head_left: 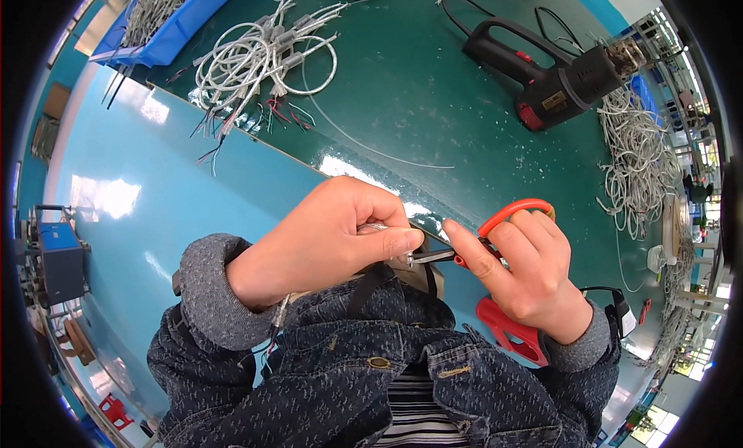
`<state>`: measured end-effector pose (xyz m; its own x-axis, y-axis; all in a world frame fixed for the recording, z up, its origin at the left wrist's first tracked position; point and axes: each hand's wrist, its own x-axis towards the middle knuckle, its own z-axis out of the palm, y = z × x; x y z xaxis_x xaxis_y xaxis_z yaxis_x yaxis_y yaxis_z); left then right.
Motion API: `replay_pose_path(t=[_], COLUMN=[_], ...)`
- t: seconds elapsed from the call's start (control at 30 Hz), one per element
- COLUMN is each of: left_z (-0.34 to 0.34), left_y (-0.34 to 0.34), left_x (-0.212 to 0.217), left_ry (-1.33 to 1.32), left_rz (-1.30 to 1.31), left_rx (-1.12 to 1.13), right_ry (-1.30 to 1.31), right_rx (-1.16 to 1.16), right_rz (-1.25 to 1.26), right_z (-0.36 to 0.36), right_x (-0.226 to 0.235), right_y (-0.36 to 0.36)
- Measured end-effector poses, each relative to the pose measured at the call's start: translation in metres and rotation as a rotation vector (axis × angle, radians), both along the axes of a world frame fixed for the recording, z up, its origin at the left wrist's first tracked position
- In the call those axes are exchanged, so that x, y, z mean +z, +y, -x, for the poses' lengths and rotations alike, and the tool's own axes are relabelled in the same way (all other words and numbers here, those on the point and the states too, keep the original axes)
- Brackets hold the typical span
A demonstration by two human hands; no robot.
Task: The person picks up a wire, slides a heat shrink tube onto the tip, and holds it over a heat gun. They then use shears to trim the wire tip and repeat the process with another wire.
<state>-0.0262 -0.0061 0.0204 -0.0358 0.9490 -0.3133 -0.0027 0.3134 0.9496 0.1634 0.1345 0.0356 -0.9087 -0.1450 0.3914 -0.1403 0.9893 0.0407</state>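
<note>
- Left hand (325, 235) was curled into a tight fist, thumb pressed along the top, pinching a small silvery cable end (387, 243) that barely showed between thumb and forefinger.
- Grey cable (280, 312) ran out from under the left wrist and down across the denim jacket (371, 371); where it ended could not be made out.
- Right hand (526, 274) was closed around red-handled cutters (507, 216), forefinger stretched forward along the tool, the other fingers wrapped over the grips.
- The cutters' dark tips (433, 254) pointed left and met the cable end at the left thumb; whether the blades were closed on it could not be told, since the fingers covered the spot.
- Lower red handle (511, 332) stuck out below the right palm; the upper loop arched above the knuckles.
- Both hands were held close to the chest, at the near edge of the green table (433, 100).
- Farther out, on the left of the table, lay a bundle of white coiled cables (255, 57) with stripped coloured ends.
- A blue tray (174, 30) of more cables sat beyond that, cut off by the picture's rim.
- Far right lay a black and red heat gun (553, 76), with a pile of grey cables (638, 162) beside it, warped by the lens.
</note>
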Motion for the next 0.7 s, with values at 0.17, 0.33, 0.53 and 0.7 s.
replay_pose_path(t=[0.17,0.33,0.53,0.7], left_z=[-0.005,-0.004,-0.007,-0.008], left_y=[0.002,0.006,0.009,0.011], left_x=[-0.006,0.002,0.013,0.012], left_ry=[-0.094,-0.168,-0.209,-0.118], left_rz=[-0.043,0.099,0.138,0.094], left_rx=[0.02,-0.031,-0.083,-0.174], right_ry=[-0.002,0.034,0.051,0.032], right_rx=[0.047,0.074,0.153,0.207], right_rz=[-0.041,-0.111,-0.164,-0.143], right_z=[-0.002,-0.005,-0.009,-0.015], right_x=[-0.001,-0.002,0.006,0.008], right_y=[0.003,0.007,0.013,0.015])
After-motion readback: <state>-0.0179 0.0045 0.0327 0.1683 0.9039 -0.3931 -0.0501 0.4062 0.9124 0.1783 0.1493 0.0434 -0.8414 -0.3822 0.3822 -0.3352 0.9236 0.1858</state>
